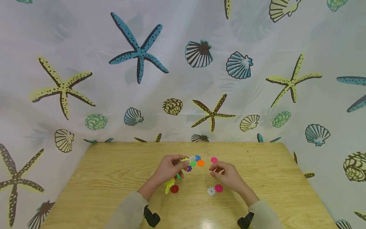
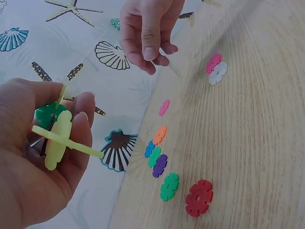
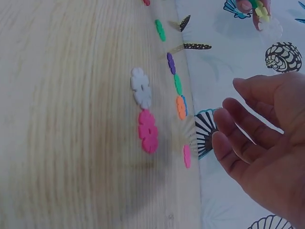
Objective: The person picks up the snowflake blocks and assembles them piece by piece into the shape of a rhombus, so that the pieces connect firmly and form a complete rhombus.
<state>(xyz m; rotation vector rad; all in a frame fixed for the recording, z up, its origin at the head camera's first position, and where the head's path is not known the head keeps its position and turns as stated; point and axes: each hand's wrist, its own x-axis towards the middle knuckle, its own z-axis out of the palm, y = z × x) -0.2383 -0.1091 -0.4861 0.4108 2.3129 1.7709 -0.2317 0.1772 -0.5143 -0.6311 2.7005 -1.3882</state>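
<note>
Fingers and thumb of my left hand [image 1: 171, 167] grip a cluster of notched plastic flower discs, slotted together at angles. Yellow discs [image 2: 58, 140], a green disc [image 2: 50, 114] and a clear one show in it; the palm hides part. To the right, my right hand [image 1: 227, 175] hovers over the table, fingers loosely bent and holding nothing in the right wrist view. A pink disc [image 1: 214, 160] lies just beyond it. Closer to me are a white disc [image 1: 211, 191] and a second pink disc [image 1: 219, 188], edges touching or nearly so.
Between the hands, orange [image 2: 160, 135], blue [image 2: 149, 149], light green [image 2: 154, 156] and purple [image 2: 160, 165] discs lie close together on the wooden table [image 1: 114, 178]. A green disc [image 2: 169, 186] and a red disc [image 2: 199, 198] lie nearer the left hand. A shell-print curtain [image 1: 171, 79] hangs behind.
</note>
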